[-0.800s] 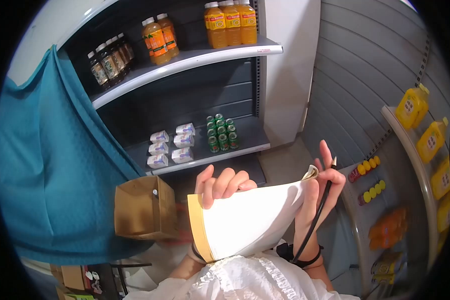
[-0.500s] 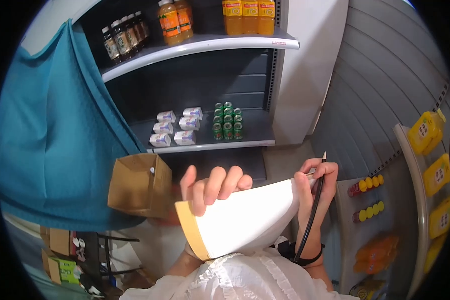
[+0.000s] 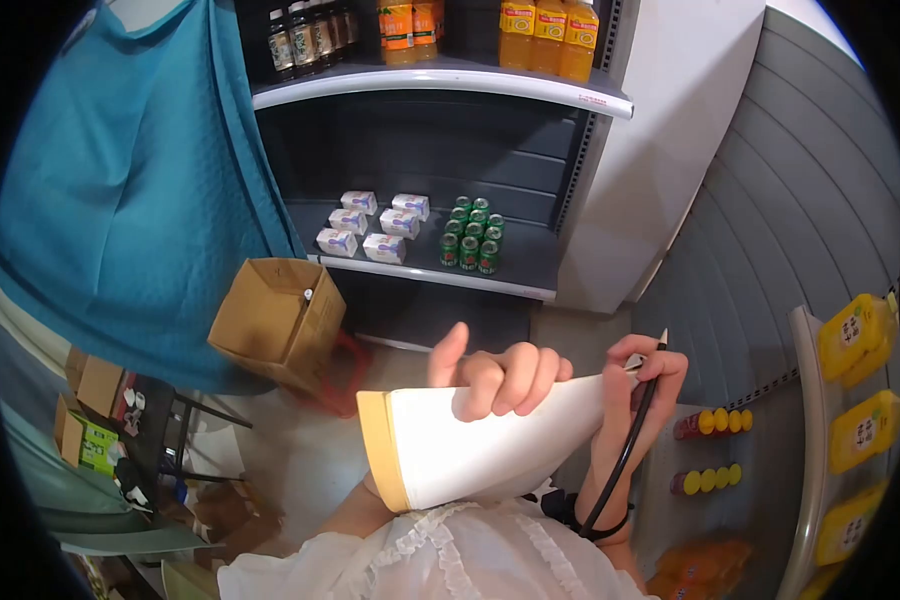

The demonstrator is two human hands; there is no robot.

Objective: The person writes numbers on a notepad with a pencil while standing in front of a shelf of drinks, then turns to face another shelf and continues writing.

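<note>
An open notebook (image 3: 500,440) with blank white pages and a yellow-tan strip along its left side rests near my chest. From behind it comes my left hand (image 3: 510,378), its fingers curled over the top edge onto the page and its thumb raised. A black pencil (image 3: 622,460) with a pale sharpened tip pointing up lies in my right hand (image 3: 652,385), slanting down along the wrist. The fingers of that hand also meet the notebook's upper right corner. A dark band (image 3: 565,510) circles my right wrist.
Ahead, a shelf (image 3: 440,275) carries white boxes (image 3: 390,222) and green cans (image 3: 475,235); bottles (image 3: 545,35) line the shelf above. A cardboard box (image 3: 275,315) sits on a red stool (image 3: 345,375) by a teal curtain (image 3: 130,180). Yellow packages (image 3: 855,430) hang over the right-hand shelf.
The view has shifted, so the shelves sit further right. My left fingers have slid right along the notebook's top edge. My right hand still holds the pencil.
</note>
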